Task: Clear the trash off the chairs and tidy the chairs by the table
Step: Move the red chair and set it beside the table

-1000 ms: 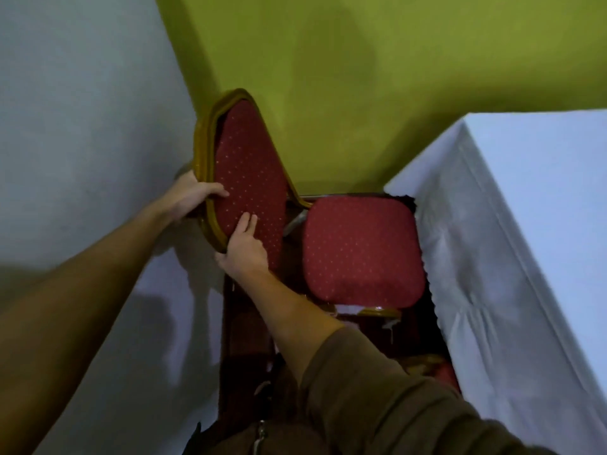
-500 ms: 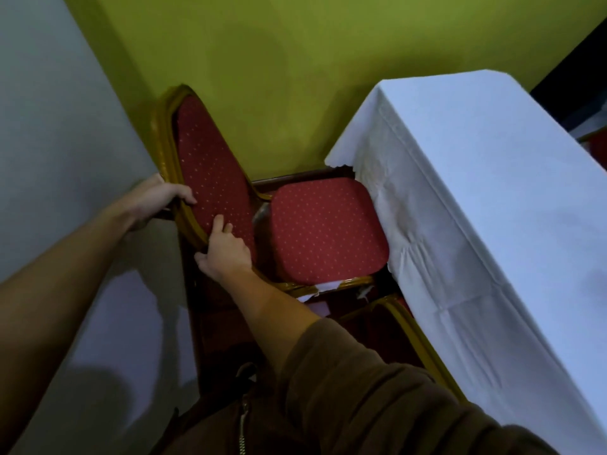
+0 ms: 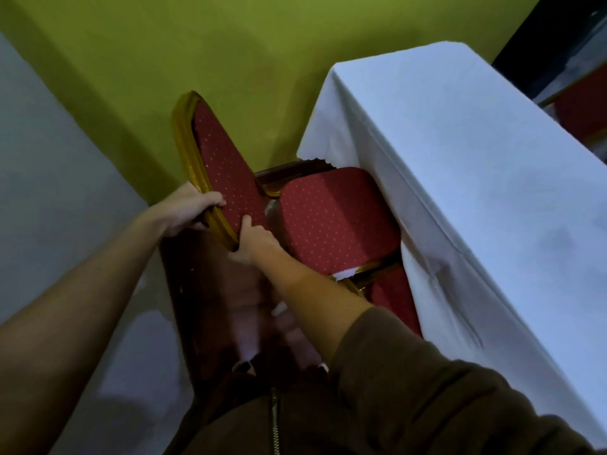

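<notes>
A chair with a gold frame and red dotted upholstery stands below me; its backrest (image 3: 223,165) rises at centre left and its seat (image 3: 335,221) reaches under the tablecloth. My left hand (image 3: 189,208) grips the backrest's outer gold edge. My right hand (image 3: 254,243) grips the lower edge of the backrest, thumb on the red padding. The table (image 3: 460,152) under a white cloth runs along the right. A second chair's red seat (image 3: 394,297) shows partly below the first, against the cloth. A scrap of white paper (image 3: 343,274) lies at the seat's front rim.
A green wall (image 3: 230,60) closes the far side and a pale wall (image 3: 59,178) the left. Dark polished floor (image 3: 223,316) lies between the chair and me. Another red chair (image 3: 581,106) shows at the far right behind the table.
The chair's seat has slid further under the tablecloth, its far right part now covered. My hands stay on the backrest. The view has shifted so the table appears longer.
</notes>
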